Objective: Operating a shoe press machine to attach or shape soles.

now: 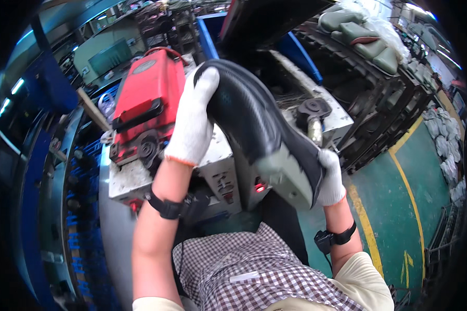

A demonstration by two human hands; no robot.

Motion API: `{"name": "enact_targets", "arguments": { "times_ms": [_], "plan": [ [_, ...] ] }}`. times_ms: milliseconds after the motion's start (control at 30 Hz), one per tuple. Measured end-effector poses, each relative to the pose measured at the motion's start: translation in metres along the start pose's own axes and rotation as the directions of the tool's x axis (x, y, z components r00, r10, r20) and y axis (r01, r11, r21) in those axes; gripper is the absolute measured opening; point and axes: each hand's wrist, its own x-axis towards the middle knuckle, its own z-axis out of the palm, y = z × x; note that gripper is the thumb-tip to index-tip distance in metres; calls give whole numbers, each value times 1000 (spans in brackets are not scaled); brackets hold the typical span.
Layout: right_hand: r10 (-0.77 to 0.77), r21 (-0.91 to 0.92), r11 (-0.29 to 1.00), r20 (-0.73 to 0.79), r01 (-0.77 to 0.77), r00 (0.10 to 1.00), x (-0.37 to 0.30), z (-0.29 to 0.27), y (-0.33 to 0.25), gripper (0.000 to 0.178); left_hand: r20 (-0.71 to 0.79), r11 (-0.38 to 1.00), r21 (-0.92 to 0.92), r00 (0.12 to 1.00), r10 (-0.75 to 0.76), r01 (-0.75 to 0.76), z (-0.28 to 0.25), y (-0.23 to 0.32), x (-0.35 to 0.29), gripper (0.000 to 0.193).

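Observation:
Both my hands hold up a black shoe (244, 111) stretched over a grey-green shoe last (284, 176). It tilts from the upper left down to the lower right. My left hand (192, 119), in a white knit glove with an orange cuff, grips its upper left end, with the thumb on the black edge. At the lower right, my right hand (331, 173), also gloved, is closed on the side of the other end; some fingers are hidden behind it. The last's end with a small hole faces me.
A red-covered machine (148, 88) with a black handle stands at left on a white base. Right of the shoe is a black clamp part (314, 108). A rack (379, 98) carries grey-green lasts at upper right. Yellow lines (366, 217) cross the green floor.

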Motion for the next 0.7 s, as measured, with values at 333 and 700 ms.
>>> {"name": "enact_targets", "arguments": {
  "times_ms": [333,700],
  "plan": [
    [224,-175,964,123,-201,967,-26,19,106,102,-138,993,76,986,98,-88,-81,22,-151,74],
    [547,272,761,221,-589,808,-40,5,199,85,-261,932,357,965,39,59,-87,51,-220,88]
  ]
}}
